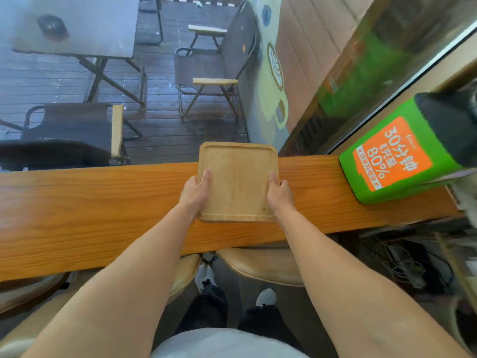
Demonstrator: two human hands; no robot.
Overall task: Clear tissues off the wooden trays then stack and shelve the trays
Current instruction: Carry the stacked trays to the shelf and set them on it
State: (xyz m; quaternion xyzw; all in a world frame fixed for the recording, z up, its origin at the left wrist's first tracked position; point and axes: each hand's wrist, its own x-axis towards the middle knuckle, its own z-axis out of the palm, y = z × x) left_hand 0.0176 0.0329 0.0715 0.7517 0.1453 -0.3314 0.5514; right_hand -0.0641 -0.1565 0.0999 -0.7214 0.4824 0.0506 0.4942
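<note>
A square pale wooden tray [238, 182] with a raised rim is held over the orange-brown wooden counter [103, 208]. My left hand [197, 192] grips the tray's left edge, thumb on top. My right hand [278, 193] grips its right edge the same way. The tray's far edge reaches past the counter's back edge. Its surface is bare; no tissue shows on it. I cannot tell whether one tray or a stack is in my hands.
A green and orange power-bank station [397, 156] stands on the counter at the right. Tan stools [260, 267] sit under the counter's front. Behind the glass are a dark table [77, 24] and folding chairs [206, 73]. Cables [402, 264] lie at the lower right.
</note>
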